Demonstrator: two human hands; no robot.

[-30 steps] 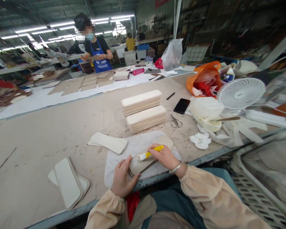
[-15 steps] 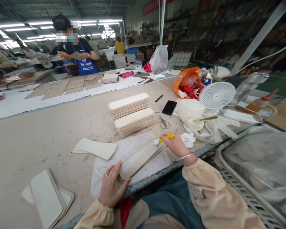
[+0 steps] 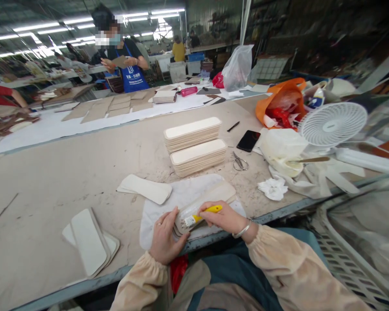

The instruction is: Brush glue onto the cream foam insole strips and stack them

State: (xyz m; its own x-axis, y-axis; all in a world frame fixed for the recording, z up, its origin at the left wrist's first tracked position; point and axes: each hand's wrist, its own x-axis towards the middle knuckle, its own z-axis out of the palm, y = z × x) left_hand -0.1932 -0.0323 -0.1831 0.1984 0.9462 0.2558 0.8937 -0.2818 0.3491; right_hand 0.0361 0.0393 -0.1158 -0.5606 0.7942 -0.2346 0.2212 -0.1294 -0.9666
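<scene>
My right hand (image 3: 221,216) grips a paintbrush (image 3: 213,209) by its yellow handle. White paste coats the bristles, which touch the left end of a long beige panel (image 3: 222,190) with rounded corners. A wet sheen shows on that panel, and more panel edges show beneath it. My left hand (image 3: 167,237) holds the panel's left end, fingers on the far side and thumb at the near edge. A white sheet (image 3: 148,218) lies underneath. To the left are a few loose pale panels (image 3: 145,188) and another small pile (image 3: 90,242).
Two neat panel stacks (image 3: 198,152) stand beyond the sheet. Scissors (image 3: 240,162), a phone (image 3: 248,141), crumpled tissue (image 3: 272,188), a paste tub (image 3: 287,149) and a white fan (image 3: 332,124) sit to the right. Across the table a co-worker (image 3: 125,56) in a blue apron holds a brown piece.
My right hand has drawn the brush from the panel's far right end down to its left end, near my left hand. The camera view has turned somewhat left.
</scene>
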